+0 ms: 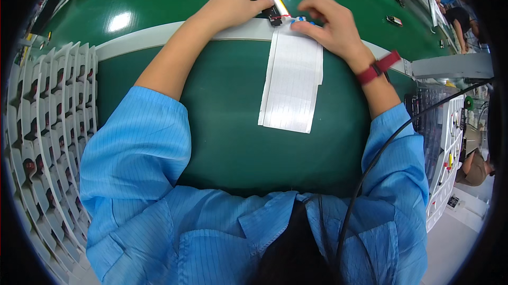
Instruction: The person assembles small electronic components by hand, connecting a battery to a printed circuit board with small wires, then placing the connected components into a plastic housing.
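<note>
Pinching black device, left hand; right hand half-spread nearby.

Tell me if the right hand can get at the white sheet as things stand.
Probably yes: the right hand is by the far end of the white sheet, its thumb and index finger apart, and nothing visible covers the sheet's nearer part.

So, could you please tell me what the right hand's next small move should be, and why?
Probably the right hand should bring its thumb and forefinger together at the small blue pieces by the far end of the white sheet: the left hand holds the black device close by, while the right thumb and forefinger stand apart, near those pieces.
</note>
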`<action>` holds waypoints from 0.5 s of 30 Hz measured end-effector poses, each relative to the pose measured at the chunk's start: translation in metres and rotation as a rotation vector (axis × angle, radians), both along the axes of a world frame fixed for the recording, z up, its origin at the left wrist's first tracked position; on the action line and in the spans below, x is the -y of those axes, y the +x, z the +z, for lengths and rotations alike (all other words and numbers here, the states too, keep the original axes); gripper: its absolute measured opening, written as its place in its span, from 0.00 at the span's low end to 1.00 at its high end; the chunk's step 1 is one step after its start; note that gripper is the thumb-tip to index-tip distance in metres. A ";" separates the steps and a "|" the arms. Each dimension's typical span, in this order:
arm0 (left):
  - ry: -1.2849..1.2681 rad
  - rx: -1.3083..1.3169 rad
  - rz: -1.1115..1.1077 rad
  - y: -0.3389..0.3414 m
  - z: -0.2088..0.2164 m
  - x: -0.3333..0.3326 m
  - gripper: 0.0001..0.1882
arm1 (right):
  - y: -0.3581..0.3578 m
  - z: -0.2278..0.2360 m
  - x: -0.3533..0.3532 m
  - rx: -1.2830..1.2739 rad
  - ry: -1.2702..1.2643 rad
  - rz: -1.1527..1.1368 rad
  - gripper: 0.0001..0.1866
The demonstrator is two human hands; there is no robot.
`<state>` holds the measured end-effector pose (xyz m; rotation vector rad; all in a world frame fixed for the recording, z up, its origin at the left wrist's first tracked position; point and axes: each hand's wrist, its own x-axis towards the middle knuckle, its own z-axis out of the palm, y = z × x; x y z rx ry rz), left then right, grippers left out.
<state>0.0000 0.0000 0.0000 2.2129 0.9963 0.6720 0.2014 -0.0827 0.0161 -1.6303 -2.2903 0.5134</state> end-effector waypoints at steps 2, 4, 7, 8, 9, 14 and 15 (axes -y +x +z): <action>0.092 -0.185 0.058 0.000 0.007 0.003 0.14 | 0.001 -0.006 0.017 -0.280 0.415 -0.075 0.12; 0.051 -0.141 0.071 -0.004 0.006 0.001 0.13 | -0.017 -0.005 0.042 -0.198 0.457 0.050 0.10; 0.248 -0.046 0.128 -0.015 0.017 0.002 0.13 | -0.025 -0.006 0.064 -0.100 0.476 0.215 0.09; 0.017 0.090 0.189 -0.016 0.025 0.004 0.11 | -0.024 -0.005 0.068 -0.079 0.439 0.263 0.09; -0.210 0.229 0.251 -0.016 0.032 0.005 0.10 | -0.020 -0.003 0.069 -0.077 0.445 0.262 0.09; -0.611 0.596 0.079 -0.025 0.011 0.000 0.10 | 0.007 0.005 0.065 -0.286 0.199 0.225 0.08; -0.609 0.594 0.077 -0.021 0.014 0.007 0.10 | 0.010 0.002 0.064 -0.431 0.085 0.100 0.08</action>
